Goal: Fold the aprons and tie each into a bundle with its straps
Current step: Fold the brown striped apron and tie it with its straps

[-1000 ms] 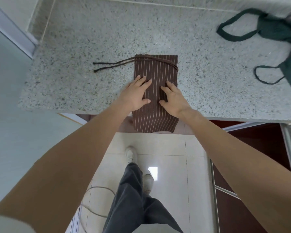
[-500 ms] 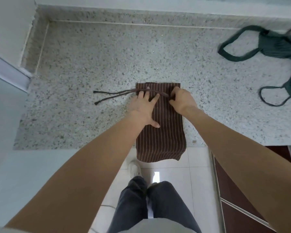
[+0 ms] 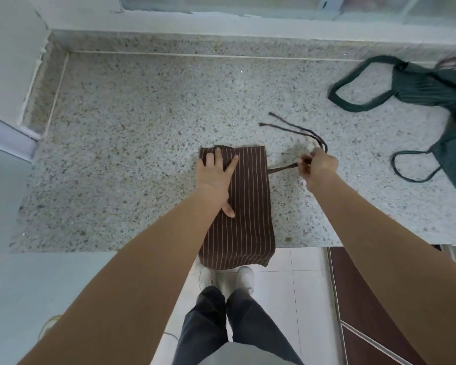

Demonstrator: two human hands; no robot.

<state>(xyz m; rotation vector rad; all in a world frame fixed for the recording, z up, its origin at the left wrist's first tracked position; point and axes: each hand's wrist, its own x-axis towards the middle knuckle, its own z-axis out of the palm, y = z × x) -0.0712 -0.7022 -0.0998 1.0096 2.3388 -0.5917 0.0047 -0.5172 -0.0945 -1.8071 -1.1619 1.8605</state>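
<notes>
1. The brown apron (image 3: 248,204) lies folded into a narrow strip on the tabletop (image 3: 142,122), its near end hanging over the tabletop's front edge.
2. The left hand (image 3: 215,180) rests flat on the apron's far half, fingers straight and spread, pinning it down.
3. Just right of the apron, the right hand (image 3: 317,167) pinches the straps (image 3: 298,131); its grip is clamped on them, a taut length running back to the apron's right edge and the loose ends trailing beyond the hand.
4. Judged from this: folding of the brown apron looks done, but nothing is wrapped or knotted yet, so the tying remains.
5. A green apron (image 3: 432,88) lies unfolded far right of the brown one, loops spread out; it looks untouched.
</notes>
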